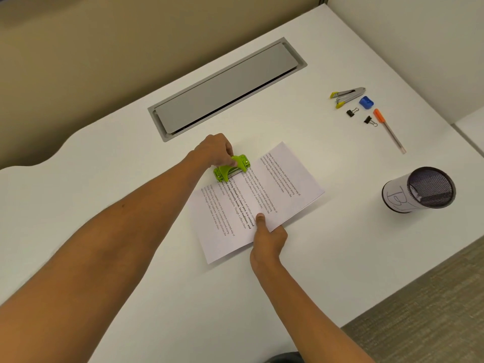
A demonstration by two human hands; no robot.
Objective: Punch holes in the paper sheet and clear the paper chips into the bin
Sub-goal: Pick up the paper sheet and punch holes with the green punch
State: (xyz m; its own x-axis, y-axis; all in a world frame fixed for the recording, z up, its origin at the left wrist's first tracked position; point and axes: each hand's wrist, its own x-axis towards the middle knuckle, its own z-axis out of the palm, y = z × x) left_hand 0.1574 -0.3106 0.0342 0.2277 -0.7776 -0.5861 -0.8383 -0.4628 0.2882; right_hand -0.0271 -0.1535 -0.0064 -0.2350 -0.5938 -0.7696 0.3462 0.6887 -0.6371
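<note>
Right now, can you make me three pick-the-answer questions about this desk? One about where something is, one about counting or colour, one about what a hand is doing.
1. Where is the hole punch?
A. inside the mesh cup
B. on the far edge of the paper sheet
C. beside the pen

2. How many black binder clips are there?
A. two
B. five
C. none

3. What is the right hand doing?
A. waving in the air
B. holding the pen
C. pinching the paper's near edge

Answers:
1 B, the green punch sits over the sheet's far edge under the left hand.
2 A, one binder clip and another lie near the pen.
3 C, its thumb lies on top of the sheet.
</note>
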